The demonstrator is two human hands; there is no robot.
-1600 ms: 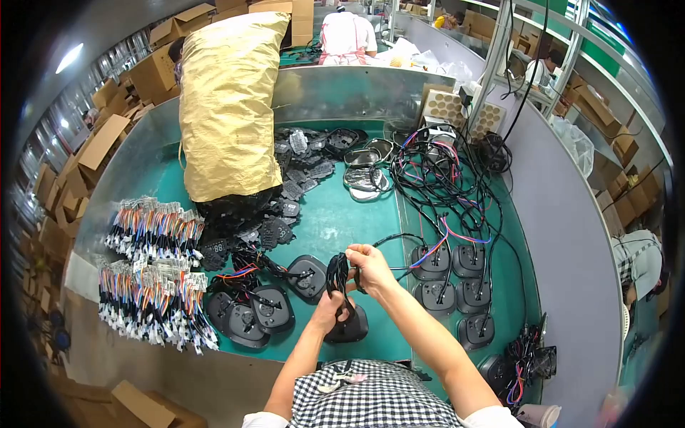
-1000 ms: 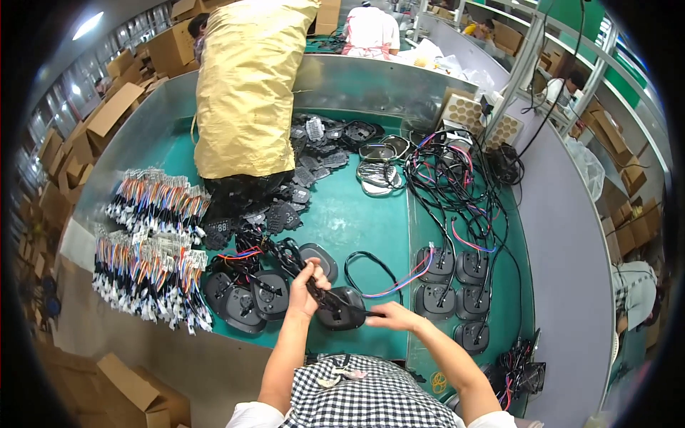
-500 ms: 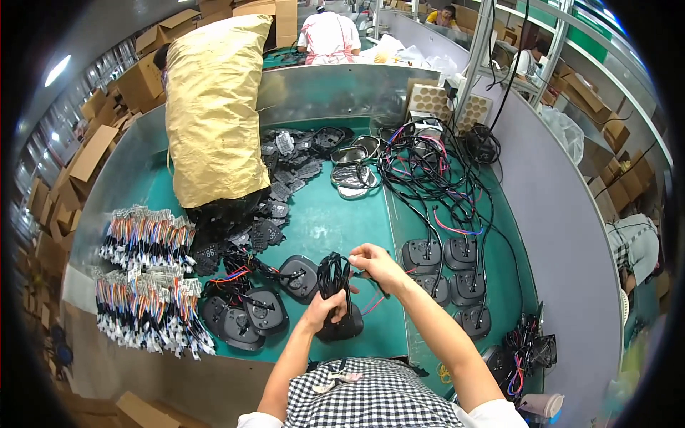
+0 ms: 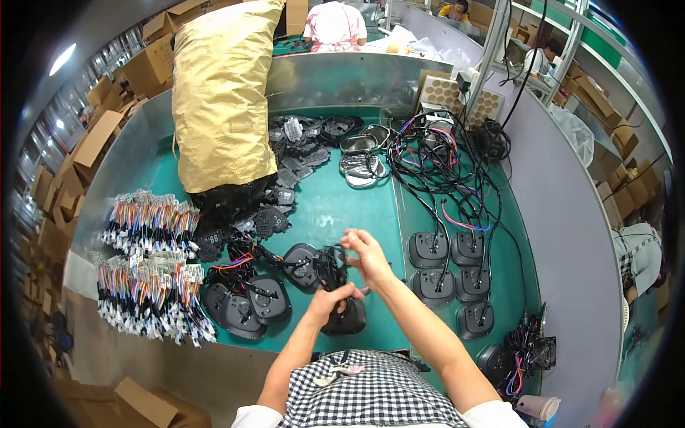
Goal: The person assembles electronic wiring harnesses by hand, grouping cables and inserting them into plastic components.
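Note:
Near the front edge of the green table, my left hand (image 4: 331, 301) is closed round a looped bundle of black cable (image 4: 330, 265). Directly beneath it lies a black rounded housing (image 4: 347, 319), partly covered by the hand and bundle. Beside the top of the bundle, my right hand (image 4: 367, 260) is raised with its fingers curled together. Whatever they pinch is blurred and too small to name. Similar dark housings with cables (image 4: 269, 299) lie to the left of my left hand.
Bundled coloured wires with white connectors (image 4: 150, 289) stand in rows at the left. Behind them leans a big yellow sack (image 4: 225, 100) beside dark plastic parts (image 4: 292, 167). Tangled black cables (image 4: 442, 160) and several housings (image 4: 432, 285) occupy the right. A cup (image 4: 539, 406) stands at lower right.
My right hand has moved up slightly beside the bundle's top, and the bundle looks more smeared. My left hand keeps its hold. The whole view has shifted slightly.

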